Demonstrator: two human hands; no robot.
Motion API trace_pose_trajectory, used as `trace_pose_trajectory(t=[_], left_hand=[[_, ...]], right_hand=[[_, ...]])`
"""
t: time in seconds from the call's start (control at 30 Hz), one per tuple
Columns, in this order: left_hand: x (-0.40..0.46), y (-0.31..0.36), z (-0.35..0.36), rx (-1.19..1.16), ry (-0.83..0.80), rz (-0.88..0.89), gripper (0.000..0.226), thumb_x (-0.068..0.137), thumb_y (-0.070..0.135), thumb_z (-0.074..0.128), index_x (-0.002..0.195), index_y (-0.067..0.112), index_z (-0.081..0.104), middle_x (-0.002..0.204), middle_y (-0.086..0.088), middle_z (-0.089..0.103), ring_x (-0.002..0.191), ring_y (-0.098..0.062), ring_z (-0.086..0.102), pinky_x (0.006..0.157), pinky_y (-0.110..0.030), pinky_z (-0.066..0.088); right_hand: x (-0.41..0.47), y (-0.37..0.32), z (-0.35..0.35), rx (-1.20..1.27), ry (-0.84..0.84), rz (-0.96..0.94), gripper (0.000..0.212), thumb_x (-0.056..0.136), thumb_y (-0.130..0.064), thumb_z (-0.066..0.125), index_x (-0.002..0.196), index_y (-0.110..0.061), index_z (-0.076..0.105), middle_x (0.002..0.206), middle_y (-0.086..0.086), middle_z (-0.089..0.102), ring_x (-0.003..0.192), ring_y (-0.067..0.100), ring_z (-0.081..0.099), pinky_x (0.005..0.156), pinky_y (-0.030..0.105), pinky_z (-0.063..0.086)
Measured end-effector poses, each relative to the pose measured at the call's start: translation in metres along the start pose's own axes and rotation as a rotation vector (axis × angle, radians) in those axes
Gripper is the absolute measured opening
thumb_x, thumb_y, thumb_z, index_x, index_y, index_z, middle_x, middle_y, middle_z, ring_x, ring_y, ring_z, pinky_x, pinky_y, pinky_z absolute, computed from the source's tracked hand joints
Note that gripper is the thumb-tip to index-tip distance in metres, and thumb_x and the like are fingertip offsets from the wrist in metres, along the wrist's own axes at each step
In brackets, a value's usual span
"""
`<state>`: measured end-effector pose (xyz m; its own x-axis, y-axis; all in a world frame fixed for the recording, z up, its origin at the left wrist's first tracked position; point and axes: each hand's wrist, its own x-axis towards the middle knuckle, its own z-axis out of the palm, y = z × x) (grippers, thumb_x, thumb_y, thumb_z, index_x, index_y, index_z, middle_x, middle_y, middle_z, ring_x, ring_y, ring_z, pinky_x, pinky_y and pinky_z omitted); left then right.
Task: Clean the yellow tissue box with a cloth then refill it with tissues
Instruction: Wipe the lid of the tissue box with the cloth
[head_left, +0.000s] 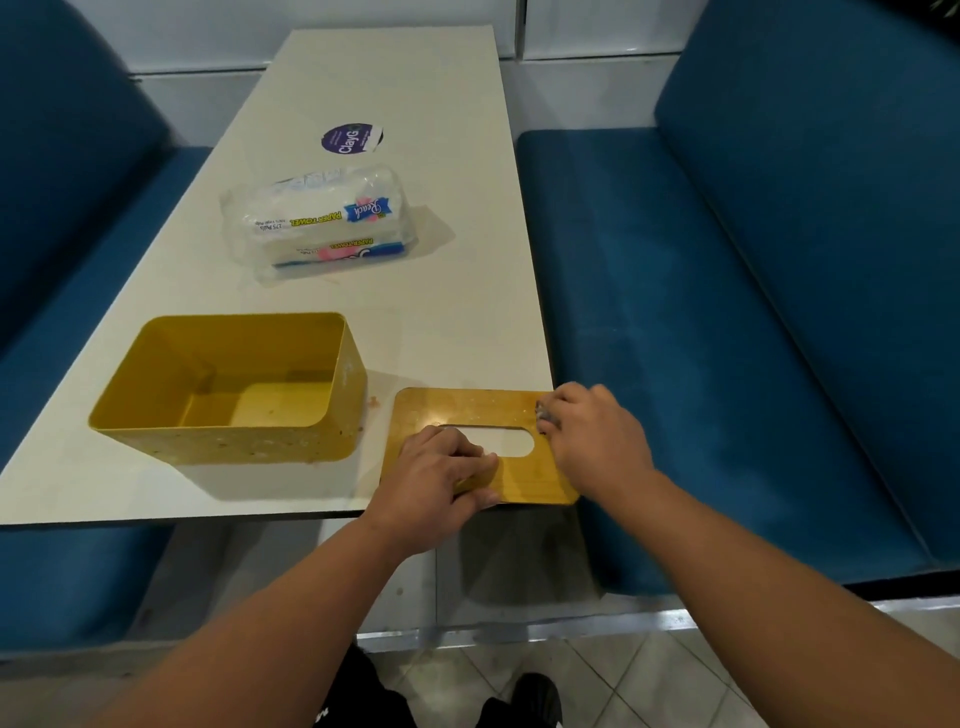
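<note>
Yellow box (228, 387) — open, speckled, long axis crosswise — sits on worktop (415, 291). Lid (524, 478) flat at corner: left hand (431, 480) grips it, right hand (592, 434) pinches grey cloth (544, 414).

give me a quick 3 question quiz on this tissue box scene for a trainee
1. True or false: the yellow box has tissues inside.
2. Which hand steadies the lid through its slot? A left hand B right hand
3. Fill in: the paper towel pack lies on the ___.

Key: 1 false, it is empty. 2 A. 3 table.
</note>
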<state>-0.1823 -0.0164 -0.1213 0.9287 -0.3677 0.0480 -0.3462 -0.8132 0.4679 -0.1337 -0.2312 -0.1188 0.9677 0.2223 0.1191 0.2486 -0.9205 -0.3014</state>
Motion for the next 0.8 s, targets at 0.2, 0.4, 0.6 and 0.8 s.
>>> trace_pose_trajectory(t=[0.2, 0.4, 0.6, 0.8], left_hand=[[0.000, -0.001, 0.002, -0.002, 0.008, 0.010, 0.044, 0.084, 0.053, 0.061, 0.119, 0.029, 0.067, 0.107, 0.012, 0.057, 0.112, -0.012, 0.044, 0.097, -0.027, 0.032], [0.000, 0.000, 0.000, -0.001, 0.000, 0.015, 0.045, 0.083, 0.055, 0.058, 0.119, 0.029, 0.068, 0.107, 0.011, 0.058, 0.112, -0.013, 0.044, 0.095, -0.026, 0.029], [0.000, -0.001, 0.000, 0.001, 0.006, 0.026, 0.044, 0.081, 0.056, 0.058, 0.114, 0.030, 0.070, 0.103, 0.009, 0.059, 0.109, -0.014, 0.047, 0.094, -0.028, 0.033], [0.001, -0.002, 0.002, -0.009, -0.005, 0.010, 0.043, 0.081, 0.056, 0.058, 0.114, 0.030, 0.070, 0.104, 0.011, 0.058, 0.110, -0.015, 0.047, 0.096, -0.031, 0.035]], right_hand=[[-0.006, 0.002, 0.001, -0.010, 0.004, -0.084, 0.022, 0.095, -0.032, 0.054, 0.113, -0.028, 0.067, 0.114, -0.012, 0.060, 0.085, 0.008, 0.039, 0.063, 0.024, 0.033], [-0.002, -0.006, 0.005, -0.003, 0.007, -0.137, 0.017, 0.093, -0.027, 0.058, 0.106, -0.025, 0.069, 0.108, -0.011, 0.063, 0.080, 0.007, 0.032, 0.060, 0.023, 0.030], [0.016, -0.003, 0.000, -0.089, -0.006, -0.070, 0.021, 0.096, -0.027, 0.052, 0.111, -0.025, 0.067, 0.109, -0.008, 0.061, 0.083, 0.009, 0.034, 0.063, 0.029, 0.031], [-0.001, -0.004, 0.005, -0.061, -0.040, -0.166, 0.023, 0.096, -0.029, 0.053, 0.114, -0.028, 0.067, 0.115, -0.012, 0.061, 0.084, 0.007, 0.031, 0.064, 0.028, 0.031]])
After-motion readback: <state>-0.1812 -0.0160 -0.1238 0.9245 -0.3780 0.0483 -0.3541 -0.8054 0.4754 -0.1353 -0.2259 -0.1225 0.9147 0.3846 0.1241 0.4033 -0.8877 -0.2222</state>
